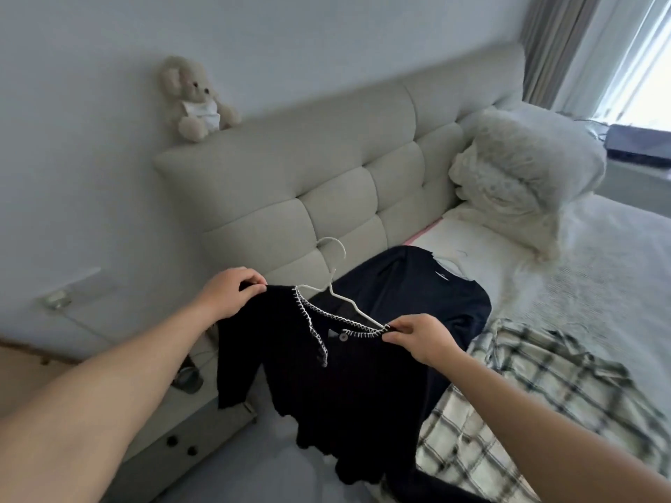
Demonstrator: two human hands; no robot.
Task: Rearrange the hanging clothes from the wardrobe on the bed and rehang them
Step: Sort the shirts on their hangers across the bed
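Observation:
A black cardigan [337, 386] with white stitched trim hangs in the air on a white hanger [332, 281], above the bed's near edge. My left hand [232, 295] pinches its left shoulder. My right hand [423, 337] pinches its right shoulder at the end of the hanger. Behind it a dark navy garment [417, 288] lies flat on the bed [599, 270]. A cream and dark plaid shirt [537, 401] lies on the bed to the right, under my right forearm.
A padded beige headboard [326, 176] runs behind the bed with a teddy bear [196, 99] on top. Fluffy pillows [519, 176] are piled at the right. A bedside table [188, 422] stands at the lower left. A window with curtains is at the far right.

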